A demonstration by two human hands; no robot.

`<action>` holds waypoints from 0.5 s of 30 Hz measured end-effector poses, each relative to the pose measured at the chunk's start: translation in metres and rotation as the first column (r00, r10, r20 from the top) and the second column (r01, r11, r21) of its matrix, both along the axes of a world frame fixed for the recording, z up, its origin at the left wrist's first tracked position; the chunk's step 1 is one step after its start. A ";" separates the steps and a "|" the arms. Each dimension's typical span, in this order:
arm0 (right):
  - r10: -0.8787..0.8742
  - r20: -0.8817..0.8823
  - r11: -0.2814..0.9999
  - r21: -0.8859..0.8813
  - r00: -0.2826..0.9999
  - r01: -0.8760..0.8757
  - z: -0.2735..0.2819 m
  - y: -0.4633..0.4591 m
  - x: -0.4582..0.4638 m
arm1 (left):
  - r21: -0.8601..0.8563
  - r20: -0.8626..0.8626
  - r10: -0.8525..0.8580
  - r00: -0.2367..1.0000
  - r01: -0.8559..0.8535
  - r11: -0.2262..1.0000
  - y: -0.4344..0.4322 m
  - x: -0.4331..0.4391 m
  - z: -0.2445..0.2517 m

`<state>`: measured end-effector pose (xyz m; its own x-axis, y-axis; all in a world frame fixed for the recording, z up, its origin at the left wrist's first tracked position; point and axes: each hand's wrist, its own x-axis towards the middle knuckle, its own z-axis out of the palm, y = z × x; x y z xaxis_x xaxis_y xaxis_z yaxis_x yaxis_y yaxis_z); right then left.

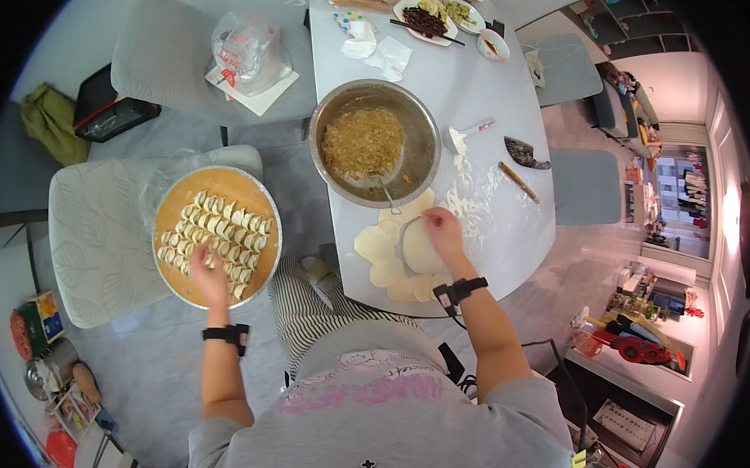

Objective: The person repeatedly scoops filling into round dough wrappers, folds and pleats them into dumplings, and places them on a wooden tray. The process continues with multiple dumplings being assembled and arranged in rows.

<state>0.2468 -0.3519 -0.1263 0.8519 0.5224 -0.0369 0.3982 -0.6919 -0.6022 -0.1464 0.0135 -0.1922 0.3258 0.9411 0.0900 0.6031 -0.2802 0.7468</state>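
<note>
My left hand (pixel 210 276) hovers at or just above rows of folded dumplings (pixel 237 230) on a round wooden-coloured board (pixel 263 198) with a pale rim. Its fingers are bent among the dumplings, and whether they hold one cannot be told. Over the table, my right hand (pixel 442 231) has its fingertips drawn together at the upper right edge of a large pale dough piece (pixel 418 251). A grip on it is not clear. Round dough wrappers (pixel 375 243) lie around that piece. Just beyond sits a steel mixing bowl (pixel 431 147) of brownish filling (pixel 363 140), a metal utensil handle (pixel 391 199) leaning over its near rim.
The dumpling board rests on a padded chair (pixel 99 246). On the white table (pixel 506 228) lie scattered flour (pixel 471 205), a flour scoop (pixel 468 133), a cleaver (pixel 525 153) and a rolling pin (pixel 518 182). Food dishes (pixel 464 15) and crumpled tissues (pixel 389 58) stand farther back.
</note>
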 end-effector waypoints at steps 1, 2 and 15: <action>0.035 -0.140 0.999 0.025 0.989 -0.032 -0.002 0.011 -0.012 | -0.053 0.016 -0.021 1.000 0.022 0.998 -0.029 0.017 0.006; 0.096 -0.268 0.993 0.097 0.959 -0.072 -0.002 0.025 -0.022 | -0.178 0.134 -0.075 0.988 0.099 0.979 -0.056 0.034 0.012; 0.734 0.122 0.671 -0.282 0.668 -0.686 0.006 0.089 -0.051 | -0.638 0.362 -0.373 0.854 0.519 0.569 -0.168 0.150 0.042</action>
